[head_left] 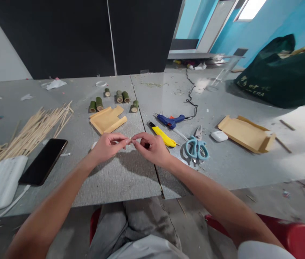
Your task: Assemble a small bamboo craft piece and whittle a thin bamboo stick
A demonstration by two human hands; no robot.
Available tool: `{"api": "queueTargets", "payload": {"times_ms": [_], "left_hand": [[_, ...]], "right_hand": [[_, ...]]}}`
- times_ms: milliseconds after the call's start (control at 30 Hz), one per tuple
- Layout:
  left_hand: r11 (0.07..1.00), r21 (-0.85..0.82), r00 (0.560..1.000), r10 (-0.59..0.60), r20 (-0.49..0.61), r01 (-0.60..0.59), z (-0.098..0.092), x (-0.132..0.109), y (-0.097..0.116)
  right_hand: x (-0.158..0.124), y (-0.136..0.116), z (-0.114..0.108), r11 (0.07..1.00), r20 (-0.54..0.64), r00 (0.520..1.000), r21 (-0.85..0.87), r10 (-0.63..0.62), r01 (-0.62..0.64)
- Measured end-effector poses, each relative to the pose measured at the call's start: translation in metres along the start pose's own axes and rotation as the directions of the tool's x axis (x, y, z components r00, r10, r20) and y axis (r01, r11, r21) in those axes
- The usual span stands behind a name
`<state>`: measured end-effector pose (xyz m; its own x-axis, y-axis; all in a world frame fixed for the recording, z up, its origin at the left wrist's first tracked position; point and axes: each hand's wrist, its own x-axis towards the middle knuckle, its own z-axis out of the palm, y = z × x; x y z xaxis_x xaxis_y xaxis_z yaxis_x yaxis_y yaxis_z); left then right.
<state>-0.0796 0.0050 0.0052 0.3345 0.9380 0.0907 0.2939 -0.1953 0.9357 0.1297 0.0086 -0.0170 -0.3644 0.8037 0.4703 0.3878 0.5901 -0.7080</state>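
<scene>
My left hand [109, 145] and my right hand [152, 146] meet fingertip to fingertip above the table. Both are closed in a pinch on a tiny pale piece [130, 140], too small to name. Just beyond my left hand lies an opened brown cardboard piece [106, 119]. To the right of my right hand are a yellow utility knife [163, 136], a blue glue gun [170, 121] with a black cord, and scissors [197, 146] with light blue handles. Short green bamboo pieces [99, 103] stand or lie farther back.
Thin wooden sticks [37, 124] lie in a heap at left, near a black phone [44, 161] and a white power bank [3, 183]. At right are a white earbud case [219, 136], a cardboard tray [245, 133] and a dark green bag [284, 77]. A seam crosses the table.
</scene>
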Motion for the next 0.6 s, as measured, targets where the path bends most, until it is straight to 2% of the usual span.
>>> {"api": "queueTargets", "payload": {"times_ms": [233, 400, 600], "left_hand": [[1.0, -0.012, 1.0, 0.004, -0.008, -0.004, 0.0011, 0.0, 0.0039], [0.998, -0.042, 0.999, -0.051, 0.007, 0.051, 0.0003, -0.0017, 0.0082], [1.0, -0.029, 1.0, -0.003, -0.001, 0.003, 0.0018, -0.0017, 0.0029]], "right_hand": [[0.0016, -0.0024, 0.0021, 0.995, -0.012, 0.997, 0.064, 0.074, -0.073], [0.0028, -0.0028, 0.0021, 0.997, -0.019, 0.998, 0.055, 0.052, -0.051], [0.0021, -0.0044, 0.0006, 0.999, -0.043, 0.999, 0.019, 0.028, -0.027]]}}
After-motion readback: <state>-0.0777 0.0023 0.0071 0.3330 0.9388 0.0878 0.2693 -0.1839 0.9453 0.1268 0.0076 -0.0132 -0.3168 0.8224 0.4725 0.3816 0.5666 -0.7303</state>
